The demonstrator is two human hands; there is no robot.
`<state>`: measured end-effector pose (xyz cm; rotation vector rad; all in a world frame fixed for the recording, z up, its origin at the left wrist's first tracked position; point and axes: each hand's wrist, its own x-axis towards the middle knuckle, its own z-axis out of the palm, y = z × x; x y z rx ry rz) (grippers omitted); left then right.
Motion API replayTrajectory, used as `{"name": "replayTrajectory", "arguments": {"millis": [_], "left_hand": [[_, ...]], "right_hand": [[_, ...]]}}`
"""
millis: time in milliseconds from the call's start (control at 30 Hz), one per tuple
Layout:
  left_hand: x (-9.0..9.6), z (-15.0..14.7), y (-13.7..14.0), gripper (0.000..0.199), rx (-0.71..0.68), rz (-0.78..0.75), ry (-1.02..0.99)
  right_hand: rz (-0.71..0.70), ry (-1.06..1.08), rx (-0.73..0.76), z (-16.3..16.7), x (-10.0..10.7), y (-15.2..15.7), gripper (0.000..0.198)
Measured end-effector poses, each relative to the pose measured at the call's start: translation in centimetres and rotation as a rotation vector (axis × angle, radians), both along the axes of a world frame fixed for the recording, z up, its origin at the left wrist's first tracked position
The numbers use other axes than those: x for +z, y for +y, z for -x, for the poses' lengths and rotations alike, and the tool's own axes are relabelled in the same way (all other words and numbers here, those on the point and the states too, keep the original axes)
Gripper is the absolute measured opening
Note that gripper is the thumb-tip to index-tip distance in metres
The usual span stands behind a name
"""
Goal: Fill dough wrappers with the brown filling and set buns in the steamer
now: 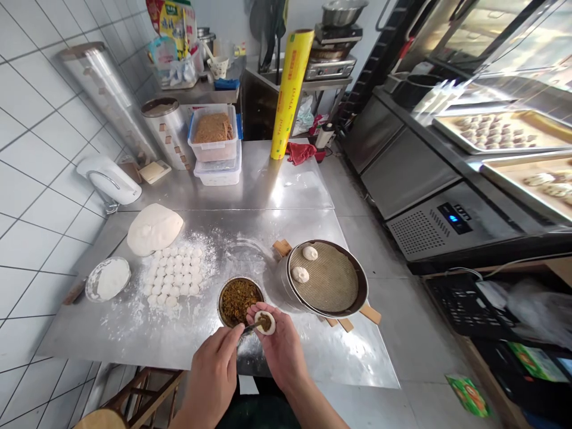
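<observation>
My left hand point(217, 358) is closed around the handle of a thin spoon point(251, 327), whose tip is in dark filling. That filling lies on a round dough wrapper point(270, 316), cupped in my right hand point(285, 345). Just behind both hands stands a metal bowl of brownish-green filling point(241, 298). To the right, two shaped buns point(310, 253) sit on the mesh liner of a round steamer point(330, 280). Over on the left, several flattened dough pieces point(174, 275) lie close together on flour, with a large dough lump point(155, 229) behind them.
A bowl of flour point(108, 279) and a rolling pin point(75, 291) are at the table's left. Toward the back are plastic tubs point(215, 134), a white kettle point(110, 179) and a tall yellow film roll point(291, 95). Trays of buns point(496, 132) rest on the right-hand counter.
</observation>
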<state>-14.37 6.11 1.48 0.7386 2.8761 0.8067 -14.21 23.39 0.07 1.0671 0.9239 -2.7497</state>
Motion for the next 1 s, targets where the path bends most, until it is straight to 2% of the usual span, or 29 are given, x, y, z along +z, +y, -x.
{"name": "replayTrajectory", "arguments": {"millis": [100, 167, 300, 467, 567, 600, 667, 733, 800, 900, 1000], "left_hand": [[-0.9, -0.7, 0.1, 0.059, -0.053, 0.083, 0.119], [-1.6, -1.1, 0.2, 0.065, -0.092, 0.097, 0.123], [-1.9, -1.6, 0.5, 0.057, -0.072, 0.011, -0.002], [-0.2, -0.8, 1.0, 0.041, -0.017, -0.118, -0.081], [0.2, 0.4, 0.4, 0.036, 0.033, -0.114, -0.155], [-0.1, 0.8, 0.0, 0.035, 0.061, -0.082, -0.185], [-1.1, 1.8, -0.9, 0.037, 0.086, 0.085, -0.261], [-2.7, 2.7, -1.8, 0.040, 0.056, 0.295, -0.339], [-4.4, 3.4, -2.1, 0.044, 0.005, 0.439, -0.389], [-6.6, 3.7, -1.5, 0.054, -0.052, 0.511, -0.393], [-7.9, 3.5, 0.0, 0.063, -0.097, 0.553, -0.369]], "right_hand": [[0.023, 0.003, 0.006, 0.2, -0.1, 0.3, 0.039], [0.040, 0.000, 0.006, 0.4, 0.1, 0.5, 0.041], [0.050, -0.008, 0.005, 0.9, 0.4, 0.6, 0.042], [0.030, -0.056, -0.001, 1.1, 0.1, 0.6, 0.041], [0.008, -0.122, -0.004, 0.6, -0.2, 1.5, 0.037], [0.004, -0.137, -0.001, 0.3, -0.3, 2.1, 0.038], [0.002, -0.153, 0.007, -0.3, -0.4, 3.6, 0.039], [-0.005, -0.170, 0.011, -1.0, -0.7, 5.2, 0.036], [-0.014, -0.197, 0.017, -1.5, -1.2, 6.3, 0.033], [-0.006, -0.241, 0.027, -2.1, -2.4, 6.9, 0.035], [0.016, -0.268, 0.018, -2.9, -3.7, 6.3, 0.040]]}}
